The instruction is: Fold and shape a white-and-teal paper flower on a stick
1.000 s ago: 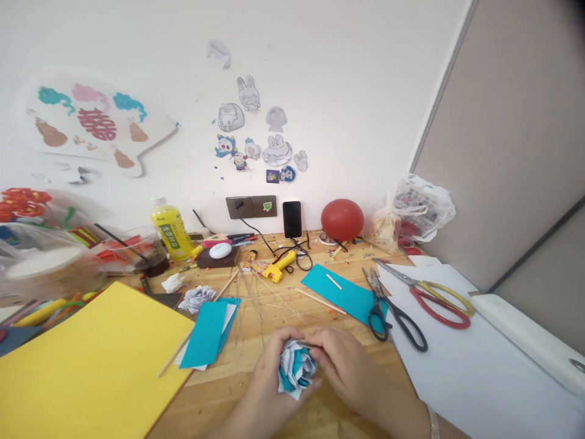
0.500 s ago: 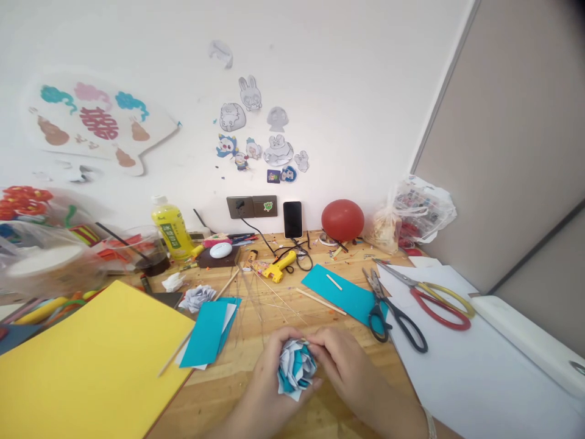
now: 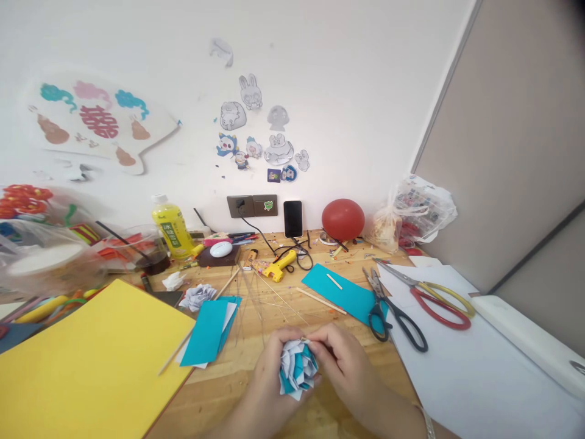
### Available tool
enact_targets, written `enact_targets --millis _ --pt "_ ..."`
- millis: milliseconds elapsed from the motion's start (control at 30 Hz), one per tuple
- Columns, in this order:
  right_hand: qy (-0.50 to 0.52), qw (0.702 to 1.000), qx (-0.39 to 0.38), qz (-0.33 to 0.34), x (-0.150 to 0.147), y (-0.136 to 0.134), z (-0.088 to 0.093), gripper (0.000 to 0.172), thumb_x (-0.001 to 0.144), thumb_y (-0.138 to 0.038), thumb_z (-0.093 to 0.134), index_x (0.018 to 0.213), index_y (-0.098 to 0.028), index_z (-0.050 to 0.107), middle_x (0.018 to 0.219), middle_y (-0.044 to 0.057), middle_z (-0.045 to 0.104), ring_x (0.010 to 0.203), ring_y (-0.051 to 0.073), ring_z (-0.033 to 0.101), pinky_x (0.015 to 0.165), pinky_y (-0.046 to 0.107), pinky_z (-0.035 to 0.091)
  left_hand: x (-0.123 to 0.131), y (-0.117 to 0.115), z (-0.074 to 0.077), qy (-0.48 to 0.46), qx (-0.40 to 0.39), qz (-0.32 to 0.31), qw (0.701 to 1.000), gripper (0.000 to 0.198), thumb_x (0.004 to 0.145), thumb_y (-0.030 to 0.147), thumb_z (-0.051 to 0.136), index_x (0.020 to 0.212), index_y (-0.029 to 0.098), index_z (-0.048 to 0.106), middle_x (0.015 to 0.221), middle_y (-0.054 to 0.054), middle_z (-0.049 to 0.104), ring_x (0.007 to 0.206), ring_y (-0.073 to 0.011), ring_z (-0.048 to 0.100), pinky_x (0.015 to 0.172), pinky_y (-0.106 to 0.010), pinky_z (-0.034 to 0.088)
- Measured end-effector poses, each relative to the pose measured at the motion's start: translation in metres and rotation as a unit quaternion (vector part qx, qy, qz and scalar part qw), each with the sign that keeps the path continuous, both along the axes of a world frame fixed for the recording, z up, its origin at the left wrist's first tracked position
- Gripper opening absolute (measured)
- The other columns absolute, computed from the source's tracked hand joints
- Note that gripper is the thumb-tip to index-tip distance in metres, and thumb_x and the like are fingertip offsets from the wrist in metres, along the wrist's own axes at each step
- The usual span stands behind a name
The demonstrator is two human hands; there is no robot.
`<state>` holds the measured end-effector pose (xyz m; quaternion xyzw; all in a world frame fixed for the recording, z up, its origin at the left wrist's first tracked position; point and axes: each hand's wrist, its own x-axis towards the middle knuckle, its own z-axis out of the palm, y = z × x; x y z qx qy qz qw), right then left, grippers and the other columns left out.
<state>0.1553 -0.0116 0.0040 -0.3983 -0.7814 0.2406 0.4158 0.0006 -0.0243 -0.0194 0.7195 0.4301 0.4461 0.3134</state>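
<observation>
A blue and white paper flower point(image 3: 298, 369) is cupped in my left hand point(image 3: 267, 381), its folded petals facing up. The left thumb lies along the flower's far edge. On the flower's right side, my right hand point(image 3: 342, 360) has thumb and forefinger pinched together at the upper right edge of a petal. What lies under the flower is hidden by my left palm. Both hands are at the near middle of the wooden table point(image 3: 219, 390).
Blue paper strips point(image 3: 205, 332) and a yellow sheet point(image 3: 91, 360) lie to the left. Black-handled scissors point(image 3: 381, 308) and red-and-yellow-handled scissors point(image 3: 425, 289) are at right. Beyond the hands are wooden sticks point(image 3: 320, 300), a yellow glue gun point(image 3: 281, 265) and a red balloon point(image 3: 342, 219).
The flower has shifted very slightly to the right in my left hand. My right fingertips remain pinched at its edge.
</observation>
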Motion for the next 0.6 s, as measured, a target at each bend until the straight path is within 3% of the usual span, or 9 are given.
enact_targets --millis 433,600 --pt "-0.103 0.986 0.104 -0.083 -0.0102 -0.0023 -0.0038 0.041 0.096 -0.035 0.020 0.075 -0.019 0.051 0.063 0.003 0.062 0.056 0.016 0.058 0.050 0.025 0.039 0.0029 -0.0004 -0.0016 -0.024 -0.007 0.003 1.000 0.037 0.068 0.016 0.060 0.097 0.022 0.038 0.091 -0.004 0.056 0.082 -0.0184 0.060 0.067 -0.028 0.050" --pt "-0.097 0.992 0.039 -0.070 -0.0089 -0.0019 -0.0019 0.037 0.094 -0.034 0.023 0.073 -0.019 0.050 0.063 0.003 0.061 0.056 0.016 0.056 0.050 0.025 0.037 0.0023 -0.0010 -0.0006 -0.013 -0.017 0.008 1.000 0.037 0.068 0.017 0.061 0.097 0.022 0.039 0.090 -0.004 0.055 0.081 -0.0191 0.060 0.067 -0.030 0.050"
